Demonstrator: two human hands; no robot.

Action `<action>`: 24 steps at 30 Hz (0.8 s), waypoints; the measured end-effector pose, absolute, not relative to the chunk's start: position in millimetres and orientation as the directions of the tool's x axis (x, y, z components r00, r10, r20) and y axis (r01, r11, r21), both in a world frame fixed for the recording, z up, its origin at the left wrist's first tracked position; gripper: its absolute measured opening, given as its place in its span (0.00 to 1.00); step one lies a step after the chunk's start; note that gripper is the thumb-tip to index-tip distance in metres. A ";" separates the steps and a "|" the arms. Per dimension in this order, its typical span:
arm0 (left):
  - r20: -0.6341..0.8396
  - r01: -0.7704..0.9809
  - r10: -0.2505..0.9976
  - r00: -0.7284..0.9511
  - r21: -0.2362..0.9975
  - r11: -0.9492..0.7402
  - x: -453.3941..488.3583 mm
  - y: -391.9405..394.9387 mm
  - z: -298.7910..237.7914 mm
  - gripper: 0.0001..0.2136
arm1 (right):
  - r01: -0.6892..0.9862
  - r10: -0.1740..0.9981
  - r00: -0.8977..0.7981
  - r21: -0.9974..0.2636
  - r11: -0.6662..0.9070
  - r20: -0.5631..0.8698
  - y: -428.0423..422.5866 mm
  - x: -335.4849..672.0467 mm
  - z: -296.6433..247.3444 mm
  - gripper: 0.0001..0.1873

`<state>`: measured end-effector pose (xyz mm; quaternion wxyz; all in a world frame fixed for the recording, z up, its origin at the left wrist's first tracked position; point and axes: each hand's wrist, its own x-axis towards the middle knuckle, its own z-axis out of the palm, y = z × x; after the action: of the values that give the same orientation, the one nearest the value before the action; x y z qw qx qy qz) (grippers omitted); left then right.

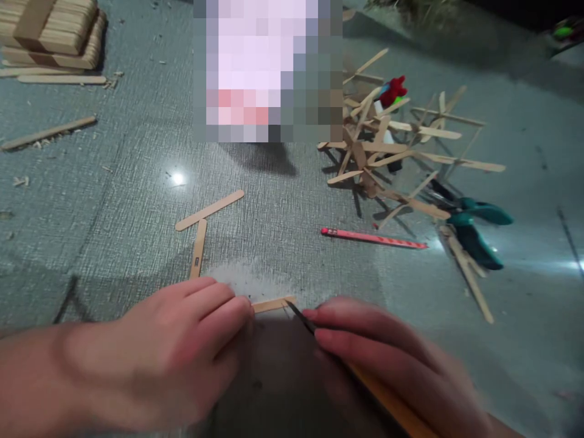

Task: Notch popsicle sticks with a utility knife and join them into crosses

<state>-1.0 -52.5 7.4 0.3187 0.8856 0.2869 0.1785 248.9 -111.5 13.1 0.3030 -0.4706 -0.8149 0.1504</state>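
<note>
My left hand (182, 347) lies low at the front, fingers pressed together on a short wooden craft stick (272, 303) that sticks out to the right on the grey surface. My right hand (387, 359) is closed round a yellow-handled knife (392, 407), whose dark blade tip (298, 316) touches the free end of that stick. Two loose craft sticks (207, 212) lie just beyond my left hand, meeting at an angle.
A glued craft-stick structure (387, 146) stands at the right, with a red-topped glue bottle (391, 94) behind it. Teal-handled pliers (474, 228) and a pink pencil (371, 238) lie near it. Stacked sticks (50, 33) sit at the far left. A blurred-out patch fills the top centre.
</note>
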 end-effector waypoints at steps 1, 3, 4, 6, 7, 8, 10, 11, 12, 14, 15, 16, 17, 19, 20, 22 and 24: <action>0.139 0.396 0.627 0.767 0.666 -0.632 -1.1 -52.0 7.6 0.09 | 0.671 0.861 -0.383 -0.541 0.507 0.333 -107.7 249.5 13.4 0.09; 0.165 0.396 0.634 0.756 0.655 -0.643 -1.0 -51.1 8.2 0.09 | 0.656 0.860 -0.389 -0.557 0.510 0.329 -102.7 249.7 14.1 0.10; 0.178 0.396 0.637 0.750 0.650 -0.648 -0.7 -50.9 8.4 0.09 | 0.650 0.859 -0.384 -0.562 0.512 0.339 -101.5 249.5 14.4 0.10; 0.191 0.396 0.640 0.744 0.646 -0.653 0.0 -51.0 8.4 0.10 | 0.640 0.859 -0.370 -0.573 0.511 0.354 -101.1 248.7 14.2 0.10; 0.188 0.396 0.638 0.747 0.645 -0.653 0.4 -51.3 8.2 0.09 | 0.636 0.859 -0.366 -0.578 0.511 0.357 -101.5 248.3 13.9 0.10; 0.186 0.395 0.636 0.749 0.645 -0.654 0.9 -51.5 8.0 0.09 | 0.637 0.863 -0.358 -0.582 0.505 0.357 -102.0 247.7 13.5 0.11; 0.186 0.393 0.634 0.751 0.646 -0.654 1.7 -51.9 7.8 0.09 | 0.638 0.871 -0.339 -0.593 0.490 0.354 -102.8 246.2 12.6 0.11; 0.192 0.392 0.634 0.749 0.644 -0.657 2.0 -52.0 7.7 0.09 | 0.637 0.876 -0.330 -0.602 0.481 0.351 -103.1 245.3 12.3 0.12; 0.200 0.392 0.638 0.744 0.642 -0.659 2.1 -52.1 7.7 0.09 | 0.636 0.882 -0.319 -0.611 0.471 0.348 -103.2 244.3 12.1 0.12; 0.220 0.387 0.638 0.738 0.636 -0.667 1.7 -52.3 7.8 0.09 | 0.637 0.892 -0.296 -0.625 0.451 0.342 -103.4 242.6 12.3 0.12; 0.229 0.382 0.632 0.740 0.631 -0.675 1.4 -52.6 7.7 0.09 | 0.643 0.899 -0.282 -0.630 0.436 0.335 -103.4 242.0 12.5 0.12; 0.232 0.377 0.626 0.745 0.628 -0.681 1.1 -52.9 7.7 0.09 | 0.647 0.902 -0.278 -0.630 0.429 0.329 -103.5 241.8 12.9 0.12; 0.231 0.376 0.622 0.748 0.625 -0.684 0.8 -53.3 7.6 0.09 | 0.650 0.905 -0.283 -0.629 0.425 0.319 -103.6 241.8 13.2 0.12; 0.221 0.379 0.619 0.754 0.623 -0.684 0.5 -53.8 7.9 0.09 | 0.652 0.904 -0.302 -0.626 0.428 0.303 -103.9 242.7 13.9 0.12; 0.216 0.385 0.623 0.752 0.622 -0.681 0.5 -53.6 8.3 0.09 | 0.650 0.902 -0.313 -0.625 0.432 0.299 -104.0 243.2 14.0 0.12; 0.218 0.388 0.616 0.757 0.609 -0.692 0.5 -52.1 10.1 0.11 | 0.640 0.897 -0.323 -0.628 0.442 0.302 -103.9 243.7 13.9 0.12; 0.253 0.354 0.554 0.793 0.549 -0.757 0.1 -48.9 12.8 0.13 | 0.620 0.897 -0.310 -0.648 0.441 0.314 -103.3 243.3 13.0 0.12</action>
<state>0.1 -48.9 12.8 0.2445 0.9148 0.2480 0.2045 243.3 -103.3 13.0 0.3309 -0.4854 -0.7817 0.2093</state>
